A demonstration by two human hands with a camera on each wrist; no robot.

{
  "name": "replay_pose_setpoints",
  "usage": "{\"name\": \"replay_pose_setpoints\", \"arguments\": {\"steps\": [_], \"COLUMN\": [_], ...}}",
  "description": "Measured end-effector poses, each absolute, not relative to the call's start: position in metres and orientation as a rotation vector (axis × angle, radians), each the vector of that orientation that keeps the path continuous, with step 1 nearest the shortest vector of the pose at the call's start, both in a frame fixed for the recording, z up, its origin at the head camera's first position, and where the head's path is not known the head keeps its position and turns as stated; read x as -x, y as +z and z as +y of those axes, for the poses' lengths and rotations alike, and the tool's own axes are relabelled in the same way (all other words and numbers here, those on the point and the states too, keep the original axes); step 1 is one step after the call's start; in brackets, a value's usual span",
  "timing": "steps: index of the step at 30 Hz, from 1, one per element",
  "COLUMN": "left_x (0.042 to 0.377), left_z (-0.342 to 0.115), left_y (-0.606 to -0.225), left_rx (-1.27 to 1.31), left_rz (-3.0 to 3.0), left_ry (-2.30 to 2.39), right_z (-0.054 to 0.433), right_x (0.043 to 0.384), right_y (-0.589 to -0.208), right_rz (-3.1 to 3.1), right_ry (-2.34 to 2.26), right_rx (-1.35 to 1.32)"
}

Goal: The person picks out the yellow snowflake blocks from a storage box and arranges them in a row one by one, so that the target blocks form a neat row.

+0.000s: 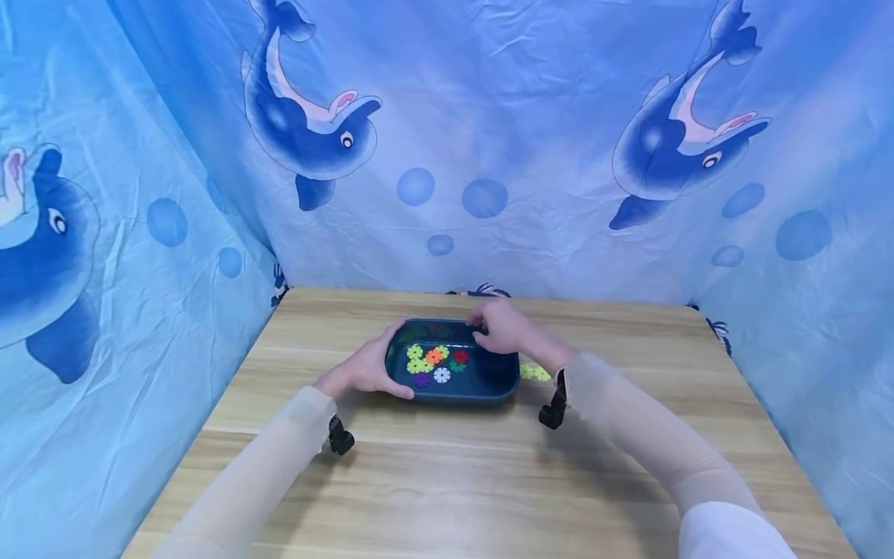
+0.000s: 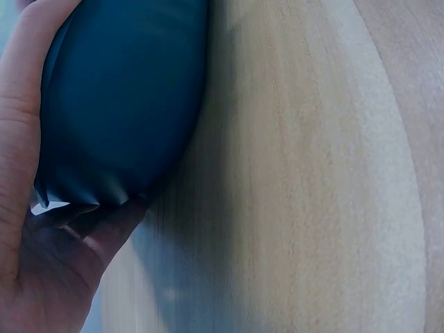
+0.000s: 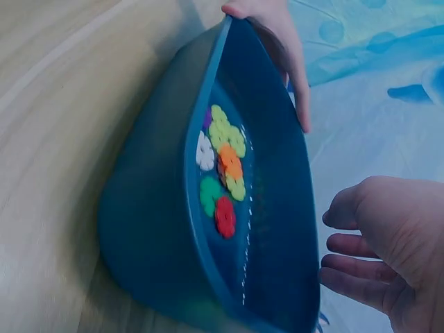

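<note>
A dark blue-green plastic basin (image 1: 457, 401) stands on the table with several flower-shaped plastic discs in it. They are yellow-green, orange, red (image 3: 225, 216), green, white (image 1: 442, 376) and purple (image 1: 422, 380), mostly towards its left half. My left hand (image 1: 366, 368) grips the basin's left end, thumb at the near side, fingers round the outside; the left wrist view shows that hand (image 2: 48, 270) against the basin wall (image 2: 125, 90). Near the far right rim is my right hand (image 1: 504, 324), its fingers loosely bent with no disc visible in them. Whether its fingertips touch the rim I cannot tell.
Yellow-green discs (image 1: 535, 373) lie on the wooden table (image 1: 447, 481) just right of the basin, partly behind my right wrist. Blue dolphin-printed cloth (image 1: 447, 256) hangs along the table's back and sides. A small black device (image 1: 552, 415) is strapped at the right wrist.
</note>
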State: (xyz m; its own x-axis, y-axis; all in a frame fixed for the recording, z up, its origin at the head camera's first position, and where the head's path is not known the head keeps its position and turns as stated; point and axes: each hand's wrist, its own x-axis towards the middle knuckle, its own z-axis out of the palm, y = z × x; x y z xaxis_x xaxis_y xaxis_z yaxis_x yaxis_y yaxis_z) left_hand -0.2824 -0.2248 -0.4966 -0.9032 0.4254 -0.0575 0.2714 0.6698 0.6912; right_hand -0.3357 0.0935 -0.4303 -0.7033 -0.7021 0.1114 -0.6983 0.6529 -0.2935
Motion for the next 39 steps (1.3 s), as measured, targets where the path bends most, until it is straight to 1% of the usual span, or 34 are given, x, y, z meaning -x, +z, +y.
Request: {"name": "replay_pose_setpoints", "arguments": {"steps": [15, 19, 31, 39], "left_x": [0.281, 0.28, 0.279, 0.278], "left_z": [-0.224, -0.224, -0.226, -0.224], "left_y": [-0.491, -0.491, -0.492, -0.49], "left_rx": [-0.554, -0.56, -0.567, -0.552], "left_rz": [2.669, 2.66, 2.649, 2.642], "left_ry": [1.027, 1.036, 1.046, 1.055], "right_z": [0.049, 0.04, 0.017, 0.015], "right_x": [0.331, 0.331, 0.323, 0.321], "right_y": [-0.441, -0.449, -0.468, -0.473], "right_rz": [2.739, 2.695, 2.695, 2.733], "right_ry": [-0.492, -0.494, -0.235, -0.196], "right_rx": [1.233, 1.184, 1.01, 1.013]}}
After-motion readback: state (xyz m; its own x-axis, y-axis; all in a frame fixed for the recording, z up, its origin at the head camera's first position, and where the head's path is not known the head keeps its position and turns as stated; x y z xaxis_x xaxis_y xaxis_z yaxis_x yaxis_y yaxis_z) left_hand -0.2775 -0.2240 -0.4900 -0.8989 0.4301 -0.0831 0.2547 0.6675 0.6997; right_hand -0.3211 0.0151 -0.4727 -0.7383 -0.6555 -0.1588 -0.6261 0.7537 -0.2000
